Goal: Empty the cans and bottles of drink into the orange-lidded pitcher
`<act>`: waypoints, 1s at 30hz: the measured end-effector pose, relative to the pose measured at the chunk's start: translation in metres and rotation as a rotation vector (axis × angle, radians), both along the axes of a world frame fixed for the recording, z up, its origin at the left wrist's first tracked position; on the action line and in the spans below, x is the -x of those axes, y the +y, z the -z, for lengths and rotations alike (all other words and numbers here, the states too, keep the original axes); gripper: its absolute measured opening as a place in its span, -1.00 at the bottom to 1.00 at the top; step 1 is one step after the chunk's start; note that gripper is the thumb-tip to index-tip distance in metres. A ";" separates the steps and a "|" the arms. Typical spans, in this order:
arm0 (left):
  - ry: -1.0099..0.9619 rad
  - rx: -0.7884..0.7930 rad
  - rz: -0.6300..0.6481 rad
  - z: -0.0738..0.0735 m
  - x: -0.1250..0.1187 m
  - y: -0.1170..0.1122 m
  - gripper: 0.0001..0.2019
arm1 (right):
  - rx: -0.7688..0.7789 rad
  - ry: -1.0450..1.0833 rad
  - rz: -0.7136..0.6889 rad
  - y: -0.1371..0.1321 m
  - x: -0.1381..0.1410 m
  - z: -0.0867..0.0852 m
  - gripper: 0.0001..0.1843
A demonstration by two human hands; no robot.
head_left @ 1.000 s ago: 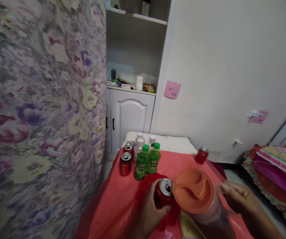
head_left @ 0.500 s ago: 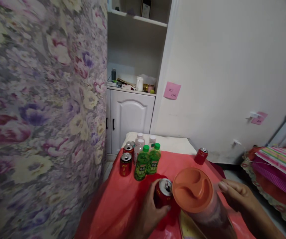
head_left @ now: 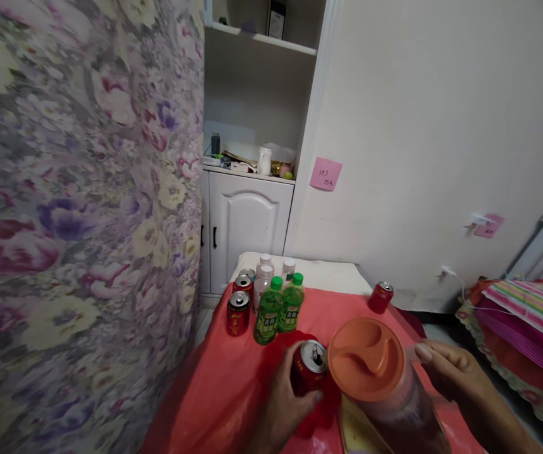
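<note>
Jug point(head_left: 397, 407), lower right of the frame, leaning close by the can point(head_left: 309, 373) at lower centre; the right hand point(head_left: 458, 372) grips it, the left hand point(head_left: 284, 396) wraps the can. Best keep the can steady, movements slow.

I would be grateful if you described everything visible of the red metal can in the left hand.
The red metal can is a cylinder with a silver top, pull tab and dark opening; small gold-coloured marks show on its side. It is roughly upright, its base hidden. The left hand grips it, thumb across the near side. The round orange plastic lid of the translucent pitcher sits beside its rim; whether they touch is unclear.
</note>
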State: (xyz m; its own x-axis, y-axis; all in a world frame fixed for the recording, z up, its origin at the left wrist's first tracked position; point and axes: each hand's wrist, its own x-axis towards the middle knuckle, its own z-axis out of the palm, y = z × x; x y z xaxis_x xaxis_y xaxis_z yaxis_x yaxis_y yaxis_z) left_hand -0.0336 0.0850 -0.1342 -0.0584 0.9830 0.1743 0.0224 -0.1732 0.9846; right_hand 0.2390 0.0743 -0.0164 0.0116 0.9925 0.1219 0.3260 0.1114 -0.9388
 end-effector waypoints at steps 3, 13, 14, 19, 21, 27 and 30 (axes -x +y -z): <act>-0.006 0.001 0.009 0.002 0.001 0.000 -0.23 | -0.012 0.000 0.001 0.000 -0.001 -0.001 -0.30; 0.040 0.008 0.027 0.006 -0.001 0.005 -0.21 | -0.027 -0.023 0.024 0.001 -0.004 -0.005 -0.32; 0.042 0.010 0.027 0.006 -0.001 0.005 -0.22 | -0.029 -0.023 0.024 0.000 -0.004 -0.005 -0.32; 0.043 0.009 0.019 0.006 0.000 0.004 -0.22 | -0.028 -0.035 0.017 0.001 -0.005 -0.006 -0.34; 0.046 0.004 0.021 0.006 0.000 0.004 -0.22 | -0.033 -0.040 0.018 0.001 -0.005 -0.007 -0.34; 0.028 -0.003 0.033 0.002 0.001 0.002 -0.23 | -0.035 -0.062 0.029 -0.001 -0.002 -0.013 -0.30; 0.021 -0.006 0.017 0.000 0.002 0.000 -0.24 | -0.040 -0.072 0.033 -0.002 0.000 -0.017 -0.28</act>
State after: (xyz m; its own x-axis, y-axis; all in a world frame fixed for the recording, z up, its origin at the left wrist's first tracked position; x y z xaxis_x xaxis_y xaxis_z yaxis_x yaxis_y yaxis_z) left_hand -0.0352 0.0855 -0.1341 -0.0381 0.9827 0.1813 0.0396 -0.1798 0.9829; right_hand 0.2389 0.0724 0.0002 0.0338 0.9861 0.1629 0.3966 0.1364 -0.9078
